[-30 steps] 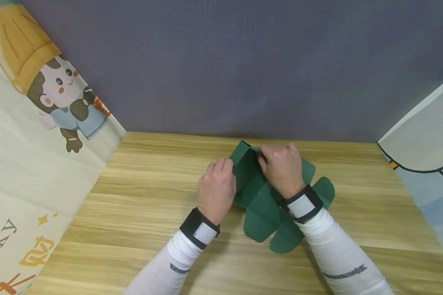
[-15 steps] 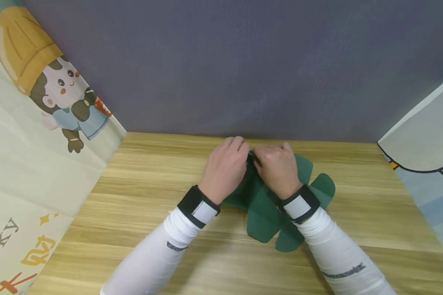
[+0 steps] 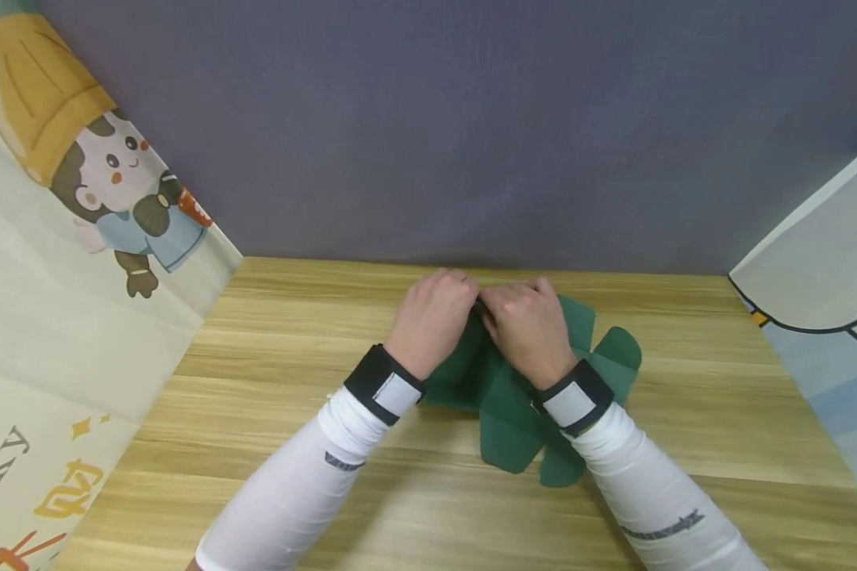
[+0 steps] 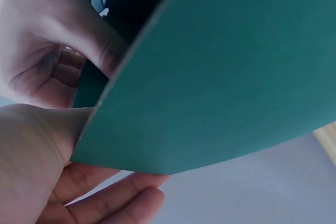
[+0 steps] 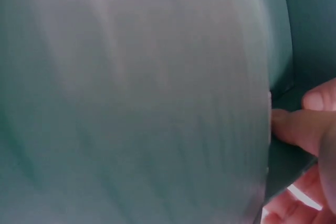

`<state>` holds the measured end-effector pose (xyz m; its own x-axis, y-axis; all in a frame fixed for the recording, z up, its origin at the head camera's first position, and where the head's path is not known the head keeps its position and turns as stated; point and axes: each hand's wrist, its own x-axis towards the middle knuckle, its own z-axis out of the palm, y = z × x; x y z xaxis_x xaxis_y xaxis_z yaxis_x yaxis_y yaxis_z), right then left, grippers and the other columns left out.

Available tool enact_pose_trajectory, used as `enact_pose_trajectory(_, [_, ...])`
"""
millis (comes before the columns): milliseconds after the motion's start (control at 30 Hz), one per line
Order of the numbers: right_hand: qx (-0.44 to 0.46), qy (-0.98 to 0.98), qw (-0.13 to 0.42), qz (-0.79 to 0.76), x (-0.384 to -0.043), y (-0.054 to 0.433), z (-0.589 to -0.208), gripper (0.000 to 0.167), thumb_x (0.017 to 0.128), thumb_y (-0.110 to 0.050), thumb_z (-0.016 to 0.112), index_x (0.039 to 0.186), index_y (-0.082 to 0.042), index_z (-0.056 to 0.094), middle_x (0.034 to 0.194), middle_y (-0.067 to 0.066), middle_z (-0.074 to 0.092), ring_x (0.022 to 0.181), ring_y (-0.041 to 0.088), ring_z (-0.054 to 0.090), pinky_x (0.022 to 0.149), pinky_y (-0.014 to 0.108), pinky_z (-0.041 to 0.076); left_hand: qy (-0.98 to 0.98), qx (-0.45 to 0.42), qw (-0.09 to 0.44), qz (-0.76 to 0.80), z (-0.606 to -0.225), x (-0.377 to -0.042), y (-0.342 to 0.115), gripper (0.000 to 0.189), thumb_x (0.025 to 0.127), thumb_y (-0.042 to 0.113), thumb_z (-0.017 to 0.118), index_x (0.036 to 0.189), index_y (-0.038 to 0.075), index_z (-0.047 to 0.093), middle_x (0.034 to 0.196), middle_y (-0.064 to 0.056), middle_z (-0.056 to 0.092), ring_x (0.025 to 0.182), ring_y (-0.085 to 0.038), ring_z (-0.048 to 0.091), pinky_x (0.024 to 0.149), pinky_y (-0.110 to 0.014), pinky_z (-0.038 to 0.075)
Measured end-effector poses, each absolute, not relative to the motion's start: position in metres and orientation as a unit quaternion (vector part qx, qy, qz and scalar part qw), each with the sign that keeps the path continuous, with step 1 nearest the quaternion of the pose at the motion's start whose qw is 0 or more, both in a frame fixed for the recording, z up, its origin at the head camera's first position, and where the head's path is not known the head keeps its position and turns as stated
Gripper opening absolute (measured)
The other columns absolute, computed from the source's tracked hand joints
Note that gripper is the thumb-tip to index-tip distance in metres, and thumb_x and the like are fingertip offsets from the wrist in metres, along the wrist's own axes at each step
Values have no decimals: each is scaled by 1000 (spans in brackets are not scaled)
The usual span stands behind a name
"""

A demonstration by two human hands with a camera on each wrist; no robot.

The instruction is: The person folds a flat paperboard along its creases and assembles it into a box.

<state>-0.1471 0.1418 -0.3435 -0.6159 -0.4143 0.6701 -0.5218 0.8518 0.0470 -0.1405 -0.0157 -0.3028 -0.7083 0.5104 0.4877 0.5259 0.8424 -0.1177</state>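
Note:
A green cardboard box (image 3: pixel 512 428), partly folded with several flaps spread out, stands on the wooden table. At its far upper edge my left hand (image 3: pixel 432 321) pinches a panel, thumb on one side and fingers behind, as the left wrist view shows. My right hand (image 3: pixel 532 333) grips the cardboard right beside it, the two hands' knuckles almost meeting. In the left wrist view a green panel (image 4: pixel 210 87) covers much of the picture and hides part of the right thumb. Another panel (image 5: pixel 136 103) fills most of the right wrist view, with fingertips (image 5: pixel 294 127) at its edge.
The wooden table (image 3: pixel 257 396) ends at a dark grey-blue wall panel (image 3: pixel 471 135) behind the box. A white printed sheet (image 3: pixel 36 317) with a cartoon figure borders the left side, and another printed sheet (image 3: pixel 821 270) borders the right.
My left hand has moved right and up along the cardboard edge to beside the right hand. The right hand has shifted slightly left, and the box's flaps have turned a little with it.

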Motion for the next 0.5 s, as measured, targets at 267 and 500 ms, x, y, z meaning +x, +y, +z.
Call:
enact_pose_trajectory(267, [271,-888,359,93,-143,150,-341,43,80,-23,79,119,-9,65,117,8,67,113,29,57,95,48,41,-939,-239,241,-53,-305,-142,-30,17,86,-2,61,78,11,68,75,-1,65,69,-17,60,55,-29,51])
enact_pose_trajectory(500, [268,-877,363,165,-126,159,-334,50,83,-24,77,127,-7,60,121,12,61,113,31,55,88,46,46,-937,-199,261,-121,-311,-147,-50,8,82,-1,66,83,7,69,77,-4,67,71,-20,59,62,-30,50])
